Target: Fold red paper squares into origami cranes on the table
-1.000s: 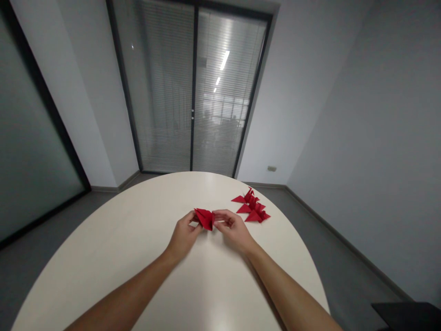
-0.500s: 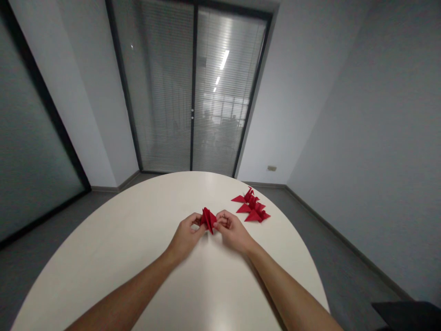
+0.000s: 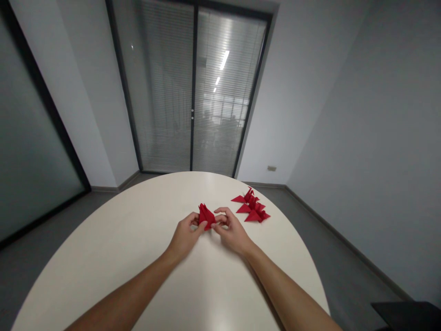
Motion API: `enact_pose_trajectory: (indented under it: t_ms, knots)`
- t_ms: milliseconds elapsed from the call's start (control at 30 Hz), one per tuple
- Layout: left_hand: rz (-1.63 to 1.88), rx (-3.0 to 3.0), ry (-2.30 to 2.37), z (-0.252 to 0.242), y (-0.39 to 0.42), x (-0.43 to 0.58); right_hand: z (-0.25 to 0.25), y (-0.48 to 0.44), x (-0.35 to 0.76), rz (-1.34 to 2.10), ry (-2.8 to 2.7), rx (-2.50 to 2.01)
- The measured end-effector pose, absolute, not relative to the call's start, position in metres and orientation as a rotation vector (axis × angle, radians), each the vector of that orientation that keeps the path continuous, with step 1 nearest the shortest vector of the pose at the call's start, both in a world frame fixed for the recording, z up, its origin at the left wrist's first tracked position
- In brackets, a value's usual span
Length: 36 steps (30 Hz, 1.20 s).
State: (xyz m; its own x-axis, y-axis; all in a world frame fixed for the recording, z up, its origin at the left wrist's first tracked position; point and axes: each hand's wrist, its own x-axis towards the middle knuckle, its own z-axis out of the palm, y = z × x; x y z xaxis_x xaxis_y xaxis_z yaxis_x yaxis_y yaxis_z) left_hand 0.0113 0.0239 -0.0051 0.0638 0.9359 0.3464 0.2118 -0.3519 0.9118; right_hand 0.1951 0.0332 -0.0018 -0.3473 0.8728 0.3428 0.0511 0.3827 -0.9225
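A small piece of folded red paper (image 3: 206, 215) stands between my two hands above the round white table (image 3: 138, 239). My left hand (image 3: 184, 236) pinches its left side with thumb and fingers closed. My right hand (image 3: 232, 229) grips its right side, fingers curled round the edge. Both forearms reach in from the bottom of the view.
A cluster of finished red paper figures (image 3: 252, 207) lies on the table to the right of my hands, near the far right edge. Beyond the table are glass doors with blinds (image 3: 193, 92) and grey floor. A dark object (image 3: 406, 315) sits at the bottom right corner.
The red paper has gone from a flatter, wider shape to a narrower, upright one, and my hands have drawn slightly closer together around it.
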Motion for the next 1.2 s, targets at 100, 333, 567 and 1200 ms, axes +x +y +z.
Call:
enact_pose_trajectory:
  t_ms: [100,333,567,1200]
  knots:
    - [1.309,1.624,1.145,-0.005,0.023,0.011,-0.003,0.036,0.197,1.126,-1.667,-0.865]
    - [1.204,1.511,1.046,-0.012,0.028,0.010,-0.005,0.040,0.197,1.211,-1.633,-0.892]
    - [1.132,1.599,1.167,-0.023,0.031,0.005,-0.008,0.040,0.201,1.112,-1.745,-1.050]
    - [1.052,2.001,1.465,-0.021,0.029,0.000,-0.015,0.045,0.206,0.509,-2.048,-1.307]
